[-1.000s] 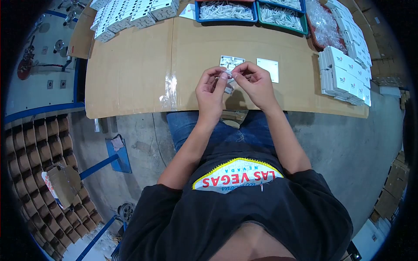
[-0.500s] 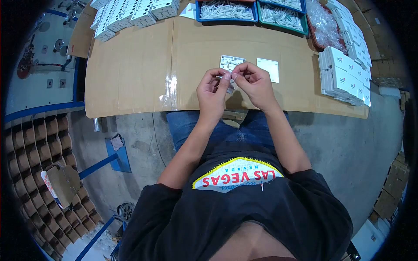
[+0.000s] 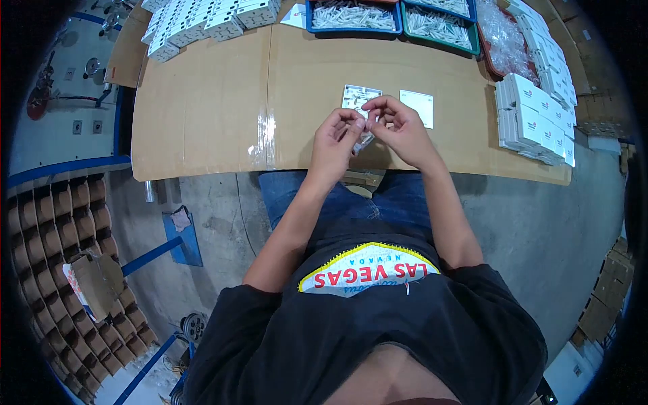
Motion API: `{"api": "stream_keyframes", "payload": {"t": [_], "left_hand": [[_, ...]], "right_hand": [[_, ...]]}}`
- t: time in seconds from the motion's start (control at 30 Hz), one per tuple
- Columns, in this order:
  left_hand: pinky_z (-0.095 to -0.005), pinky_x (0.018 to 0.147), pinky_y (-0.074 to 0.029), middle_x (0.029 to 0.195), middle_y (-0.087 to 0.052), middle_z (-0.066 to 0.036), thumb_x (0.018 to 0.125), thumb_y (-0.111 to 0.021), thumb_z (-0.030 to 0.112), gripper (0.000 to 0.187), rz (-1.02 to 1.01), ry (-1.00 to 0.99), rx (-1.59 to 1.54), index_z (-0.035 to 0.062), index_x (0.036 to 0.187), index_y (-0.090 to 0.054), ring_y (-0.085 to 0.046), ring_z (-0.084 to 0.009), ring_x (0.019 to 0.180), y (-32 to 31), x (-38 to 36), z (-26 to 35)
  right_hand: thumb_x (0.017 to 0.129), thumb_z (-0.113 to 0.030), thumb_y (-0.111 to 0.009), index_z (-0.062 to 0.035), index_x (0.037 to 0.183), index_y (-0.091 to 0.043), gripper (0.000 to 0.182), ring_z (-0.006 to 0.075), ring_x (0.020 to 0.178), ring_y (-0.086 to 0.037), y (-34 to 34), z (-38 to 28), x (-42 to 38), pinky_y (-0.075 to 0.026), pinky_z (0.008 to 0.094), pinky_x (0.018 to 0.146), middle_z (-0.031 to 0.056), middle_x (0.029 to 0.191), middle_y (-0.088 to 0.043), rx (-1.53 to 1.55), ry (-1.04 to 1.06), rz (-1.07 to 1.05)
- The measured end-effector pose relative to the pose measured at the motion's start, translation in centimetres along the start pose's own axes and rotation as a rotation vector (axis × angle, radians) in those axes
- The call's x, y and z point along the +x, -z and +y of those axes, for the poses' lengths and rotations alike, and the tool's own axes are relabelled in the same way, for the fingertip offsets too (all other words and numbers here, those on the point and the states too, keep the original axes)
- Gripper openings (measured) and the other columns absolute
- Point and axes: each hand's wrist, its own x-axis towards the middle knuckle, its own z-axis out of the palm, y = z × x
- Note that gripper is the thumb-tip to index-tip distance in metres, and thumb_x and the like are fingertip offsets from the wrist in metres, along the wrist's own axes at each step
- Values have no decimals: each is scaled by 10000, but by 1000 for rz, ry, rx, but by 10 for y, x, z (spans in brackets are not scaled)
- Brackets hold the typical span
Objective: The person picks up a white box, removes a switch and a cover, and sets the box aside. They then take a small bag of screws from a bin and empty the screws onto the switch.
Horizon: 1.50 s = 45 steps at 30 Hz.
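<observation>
My left hand (image 3: 333, 143) and my right hand (image 3: 403, 135) meet fingertip to fingertip above the near part of the cardboard-covered table. Between them is a small clear plastic bag (image 3: 363, 142), its lower end hanging below the fingers. Both hands are closed in a pinch at the bag's top. Just behind the fingers lies a white square plate (image 3: 362, 92) with small parts on it, partly covered by my hands. A plain white square cover (image 3: 417, 108) lies flat to the right of that plate.
White boxed units (image 3: 202, 20) stand in rows at the back left. Blue (image 3: 354, 34) and green (image 3: 442, 44) trays hold small white pieces at the back. A red bin of clear bags (image 3: 505, 46) and stacked white covers (image 3: 533, 121) are at the right.
My hands have shifted slightly right and turned a little at the fingertips. More of the clear bag shows below them.
</observation>
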Motion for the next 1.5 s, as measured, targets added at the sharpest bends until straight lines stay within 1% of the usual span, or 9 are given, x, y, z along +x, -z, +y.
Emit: {"api": "stream_keyframes", "payload": {"t": [0.13,0.23,0.33,0.5,0.73,0.87,1.0,1.33,1.5], "left_hand": [[-238,794,-519,1074,-668,-56,970,-703,71,292,-23,316,-29,9,1236,-599,-640,-103,956,10,-8,-10],[-246,812,-533,1085,-667,-72,938,-738,58,366,20,329,42,1,1269,-591,-653,-122,985,19,-12,-31],[-256,824,-546,1116,-671,-96,919,-755,43,388,82,172,59,-13,1270,-599,-666,-136,996,25,-6,-42],[-259,853,-562,1168,-662,-122,931,-732,18,347,112,131,81,-37,1253,-612,-672,-148,1015,23,11,-22],[-271,860,-564,1185,-664,-104,944,-678,-9,392,26,41,61,-31,1327,-597,-683,-155,1014,24,17,-31],[-284,873,-578,1180,-659,-104,939,-683,-12,402,1,64,122,-37,1330,-593,-685,-160,1010,27,19,-38],[-261,853,-578,1121,-661,-92,907,-701,-28,391,2,61,143,-28,1292,-632,-672,-130,956,27,24,-43],[-216,726,-529,1006,-696,-33,925,-723,30,254,35,-76,426,-4,1177,-712,-621,-71,840,32,65,-29],[-233,720,-528,961,-715,-23,918,-718,42,243,46,-167,525,10,1159,-726,-620,-75,823,32,78,-32]], "right_hand": [[986,-42,-620,-19,1197,-665,217,16,793,-551,21,20,-8,-458,190,675,-31,900,-607,-51,-91,-109],[987,-46,-598,-18,1207,-677,235,19,684,-518,24,26,-16,-422,194,589,-44,805,-587,-224,-202,-156],[936,-36,-643,-22,1161,-705,234,39,746,-545,20,28,-19,-448,211,681,-16,826,-625,-111,-414,-107],[926,-52,-720,-10,1178,-685,258,25,692,-501,15,36,-9,-416,181,631,-31,830,-595,-201,-50,-42],[908,-88,-753,-29,1154,-716,256,61,715,-540,17,48,-9,-469,241,697,-5,885,-631,-122,-144,81],[930,-93,-728,-29,1088,-729,170,95,701,-553,16,50,-9,-475,254,689,28,895,-635,-357,1,125],[937,-99,-718,-30,1051,-734,134,104,703,-561,14,60,-3,-472,263,670,40,899,-633,-343,166,196],[912,-90,-721,-60,1061,-736,152,90,617,-543,13,57,23,-445,268,584,44,878,-694,-363,89,272],[893,-123,-736,-86,1039,-730,150,185,636,-622,5,62,29,-487,306,595,55,921,-697,-574,192,348]]}}
